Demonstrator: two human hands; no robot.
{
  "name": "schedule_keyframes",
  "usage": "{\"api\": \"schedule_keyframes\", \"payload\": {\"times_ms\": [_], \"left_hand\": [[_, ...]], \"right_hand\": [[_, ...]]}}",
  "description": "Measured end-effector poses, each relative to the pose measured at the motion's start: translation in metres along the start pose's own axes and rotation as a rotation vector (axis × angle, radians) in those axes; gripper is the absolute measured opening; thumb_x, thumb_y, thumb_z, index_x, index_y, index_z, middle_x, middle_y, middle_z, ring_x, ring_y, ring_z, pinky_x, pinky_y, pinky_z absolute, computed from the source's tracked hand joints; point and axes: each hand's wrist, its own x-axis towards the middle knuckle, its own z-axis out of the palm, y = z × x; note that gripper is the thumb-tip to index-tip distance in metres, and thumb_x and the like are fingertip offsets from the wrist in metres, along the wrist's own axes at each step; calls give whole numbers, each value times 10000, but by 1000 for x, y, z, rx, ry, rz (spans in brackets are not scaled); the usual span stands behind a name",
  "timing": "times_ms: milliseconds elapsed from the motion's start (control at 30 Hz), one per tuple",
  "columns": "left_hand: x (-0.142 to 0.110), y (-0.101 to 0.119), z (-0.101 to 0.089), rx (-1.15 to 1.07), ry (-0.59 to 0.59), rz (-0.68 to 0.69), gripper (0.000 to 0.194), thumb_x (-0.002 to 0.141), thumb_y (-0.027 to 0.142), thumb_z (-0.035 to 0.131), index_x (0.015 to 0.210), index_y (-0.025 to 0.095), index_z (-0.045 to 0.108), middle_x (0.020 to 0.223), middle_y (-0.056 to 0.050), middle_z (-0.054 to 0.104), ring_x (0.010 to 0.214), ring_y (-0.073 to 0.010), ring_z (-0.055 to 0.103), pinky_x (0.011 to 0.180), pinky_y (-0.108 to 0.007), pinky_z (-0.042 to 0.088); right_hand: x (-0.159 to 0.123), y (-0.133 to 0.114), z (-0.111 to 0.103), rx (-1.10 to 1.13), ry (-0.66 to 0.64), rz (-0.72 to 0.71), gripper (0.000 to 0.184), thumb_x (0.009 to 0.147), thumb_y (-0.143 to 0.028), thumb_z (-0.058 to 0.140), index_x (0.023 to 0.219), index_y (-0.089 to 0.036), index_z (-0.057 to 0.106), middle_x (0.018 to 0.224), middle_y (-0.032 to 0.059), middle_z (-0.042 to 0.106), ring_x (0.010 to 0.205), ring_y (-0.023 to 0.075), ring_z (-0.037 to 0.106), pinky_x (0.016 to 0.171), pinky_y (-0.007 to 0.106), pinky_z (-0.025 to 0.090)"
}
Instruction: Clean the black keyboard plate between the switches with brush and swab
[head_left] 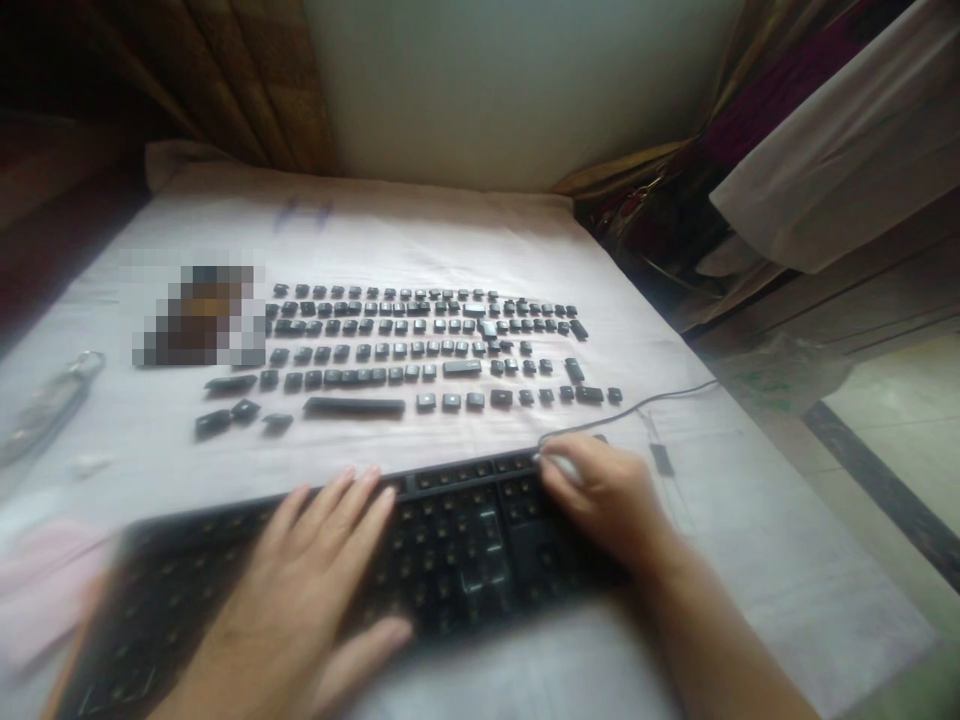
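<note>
A black keyboard frame (457, 560) with its keycaps off lies near me on a white cloth. My left hand (315, 580) rests flat on its left half, fingers stretched out. My right hand (600, 500) is curled over the frame's right end, fingers bent around its far edge. Several black keycaps (420, 350) are laid out in rows on the cloth beyond the frame, with the long space bar (354, 407) in the front row. The picture is smeared by motion.
A thin black cable (660, 398) runs from the frame to the table's right edge. A metallic object (52, 400) lies at the far left, a pixelated patch (196, 310) beside the keycaps. Curtains and fabric hang behind; the floor drops off at right.
</note>
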Motion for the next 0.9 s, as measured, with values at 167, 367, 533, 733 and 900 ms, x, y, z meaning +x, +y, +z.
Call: {"api": "schedule_keyframes", "payload": {"times_ms": [167, 367, 533, 733, 900], "left_hand": [[0, 0, 0, 17, -5, 14, 799, 881, 649, 499, 1465, 108, 428, 1540, -133, 435, 1420, -305, 389, 1213, -448, 144], [0, -1, 1, 3, -6, 6, 805, 870, 640, 525, 1467, 109, 426, 1544, -133, 429, 1417, -308, 392, 1213, -446, 147], [-1, -1, 1, -3, -5, 3, 798, 873, 640, 520, 1471, 120, 420, 1537, -129, 441, 1406, -313, 410, 1196, -458, 187], [1, 0, 1, 7, -14, -3, 805, 867, 650, 520, 1474, 130, 418, 1538, -124, 442, 1407, -319, 408, 1179, -473, 215], [0, 1, 1, 16, 1, 2, 800, 869, 645, 515, 1462, 115, 433, 1530, -125, 452, 1414, -311, 397, 1189, -457, 194]], "right_hand": [[1, -4, -1, 55, 82, -5, 108, 899, -152, 560, 845, -202, 638, 744, 35, 748, 636, 160, 720, 620, 243, 559], [4, -13, 4, 52, 114, -80, 119, 908, -131, 544, 843, -194, 621, 716, 32, 735, 617, 151, 707, 610, 235, 549], [3, -14, 8, 46, 87, -81, 146, 896, -122, 534, 830, -197, 641, 718, 26, 733, 606, 140, 691, 602, 228, 538], [2, -13, 10, 19, 21, -78, 164, 910, -155, 523, 817, -187, 654, 684, 23, 710, 580, 133, 666, 583, 221, 516], [2, -14, 9, 60, -13, -64, 167, 908, -156, 525, 817, -181, 662, 681, 27, 697, 586, 137, 660, 584, 222, 513]]}}
